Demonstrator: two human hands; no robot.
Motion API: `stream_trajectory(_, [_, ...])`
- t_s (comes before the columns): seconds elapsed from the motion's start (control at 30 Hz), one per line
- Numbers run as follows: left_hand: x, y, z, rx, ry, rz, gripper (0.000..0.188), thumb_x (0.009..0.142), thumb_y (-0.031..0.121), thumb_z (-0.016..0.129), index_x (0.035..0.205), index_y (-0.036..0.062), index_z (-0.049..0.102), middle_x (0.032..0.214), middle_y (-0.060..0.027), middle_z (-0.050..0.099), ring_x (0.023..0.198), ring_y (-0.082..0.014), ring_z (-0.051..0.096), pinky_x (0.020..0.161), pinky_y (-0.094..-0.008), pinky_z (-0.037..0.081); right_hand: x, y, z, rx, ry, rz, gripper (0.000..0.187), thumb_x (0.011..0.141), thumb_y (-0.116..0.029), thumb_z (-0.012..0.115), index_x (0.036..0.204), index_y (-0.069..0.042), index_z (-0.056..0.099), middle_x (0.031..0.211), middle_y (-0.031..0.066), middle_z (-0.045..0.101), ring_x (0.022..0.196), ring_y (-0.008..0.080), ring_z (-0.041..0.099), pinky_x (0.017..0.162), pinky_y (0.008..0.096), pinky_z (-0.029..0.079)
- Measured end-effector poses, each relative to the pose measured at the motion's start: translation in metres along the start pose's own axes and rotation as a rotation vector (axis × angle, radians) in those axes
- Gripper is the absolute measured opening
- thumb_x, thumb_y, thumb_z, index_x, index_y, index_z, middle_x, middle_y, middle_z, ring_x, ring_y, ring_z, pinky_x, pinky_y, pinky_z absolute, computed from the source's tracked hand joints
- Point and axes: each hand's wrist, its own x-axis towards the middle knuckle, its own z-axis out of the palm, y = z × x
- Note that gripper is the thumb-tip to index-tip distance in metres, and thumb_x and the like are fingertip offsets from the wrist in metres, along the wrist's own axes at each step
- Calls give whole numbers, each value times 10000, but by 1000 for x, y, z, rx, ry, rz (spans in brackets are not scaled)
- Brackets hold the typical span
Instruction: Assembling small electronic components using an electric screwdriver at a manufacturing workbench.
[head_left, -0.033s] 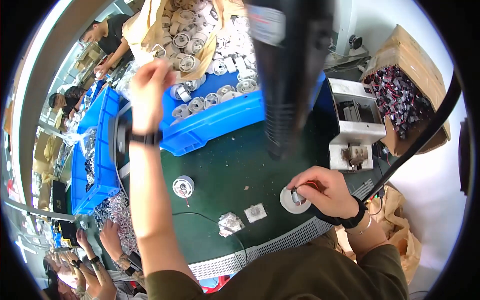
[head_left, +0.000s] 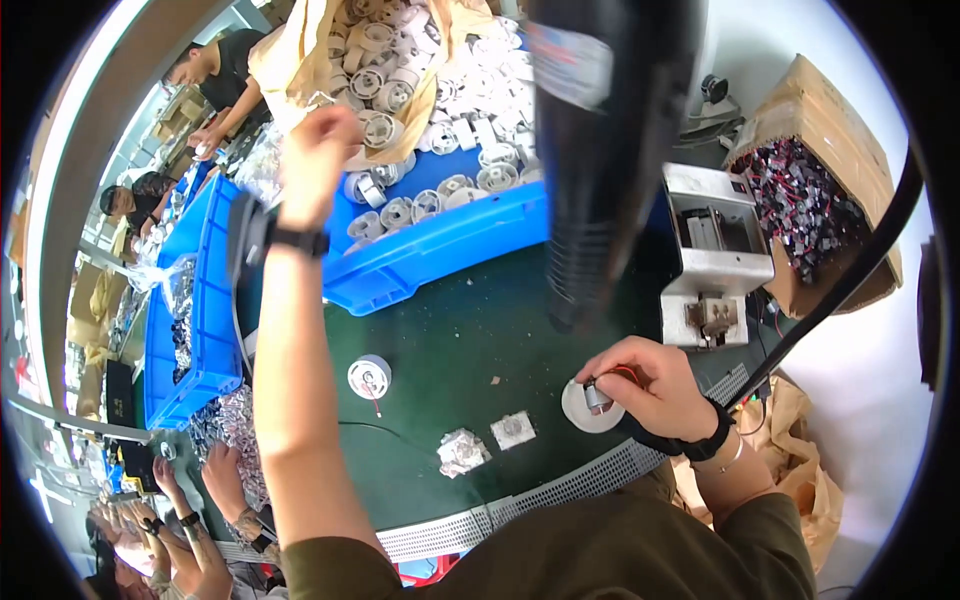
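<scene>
My left hand (head_left: 322,145) is raised at the left end of a blue crate (head_left: 445,240) heaped with white round plastic housings (head_left: 497,177). Its fingers are curled in; whatever they hold, if anything, is hidden. Low over the bench, my right hand (head_left: 655,388) grips a small silver motor (head_left: 596,397) with red and black wires. Under the motor lies a white round plastic piece (head_left: 577,414). A single white housing (head_left: 369,376) with a short red lead sits on the green bench, below and right of my left wrist.
A large dark cylinder (head_left: 610,140) hangs close in front. Two small pale blocks (head_left: 464,453) lie near the perforated bench edge (head_left: 560,490). A metal fixture (head_left: 715,255) and a carton of wired parts (head_left: 805,200) stand right. Another blue crate (head_left: 205,330) and co-workers are at left.
My left hand has shifted slightly right and up beside the crate. The dark cylinder appears farther right in view. My right hand keeps its hold on the motor.
</scene>
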Motion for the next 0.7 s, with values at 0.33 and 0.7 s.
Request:
stream_trajectory(0.33, [47,-84,55,1104,-218,130,464,668,285,659,1034,8,591,897,-273,622,887,-417,621,745,-483,509,-12,5,-11,152,-16,57,252,825,101,562,1068,37,586,1066,128,572,868,139,601,758,258,520])
stream_trajectory(0.7, [-117,58,-5,-124,-617,-124,548,676,151,715,1178,-11,565,1070,-136,610,987,-191,581,840,-302,464,-39,12,-13,17,186,-73,253,794,68,607,1043,34,574,1087,129,561,925,180,597,747,304,551])
